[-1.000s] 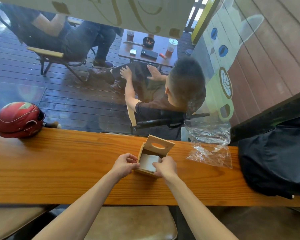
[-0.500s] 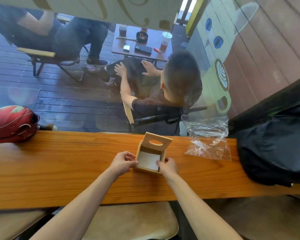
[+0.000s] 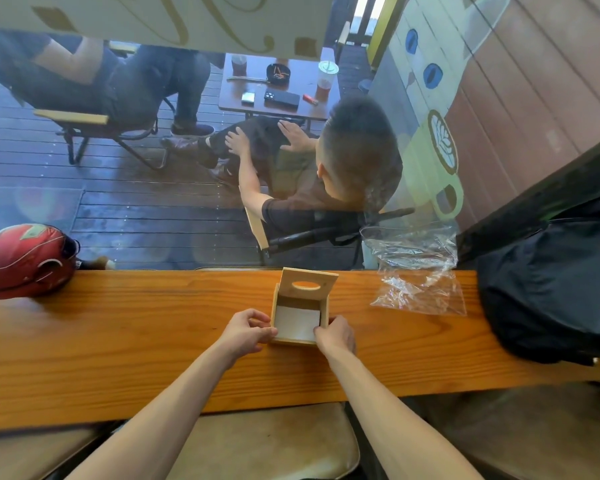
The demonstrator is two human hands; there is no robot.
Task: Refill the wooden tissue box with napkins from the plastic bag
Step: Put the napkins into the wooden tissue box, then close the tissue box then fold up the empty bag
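Observation:
The wooden tissue box (image 3: 280, 339) stands on the wooden counter (image 3: 118, 341) with its hinged lid (image 3: 307, 284), which has an oval slot, tipped up at the back. White napkins (image 3: 297, 321) lie inside. My left hand (image 3: 245, 332) touches the box's front left corner with its fingers curled. My right hand (image 3: 335, 334) holds the front right corner, the thumb over the rim on the napkins. The clear plastic bag (image 3: 418, 292) lies flat and crumpled on the counter to the right of the box, and looks empty.
A red helmet (image 3: 25, 259) sits at the counter's far left. A black bag (image 3: 551, 289) fills the right end. A glass window runs along the counter's far edge; people sit outside beyond it. A tan stool seat (image 3: 267, 441) is below the counter.
My right hand has slid from over the napkins to the box's front right corner. The left hand stays at the left corner. The view has shifted slightly.

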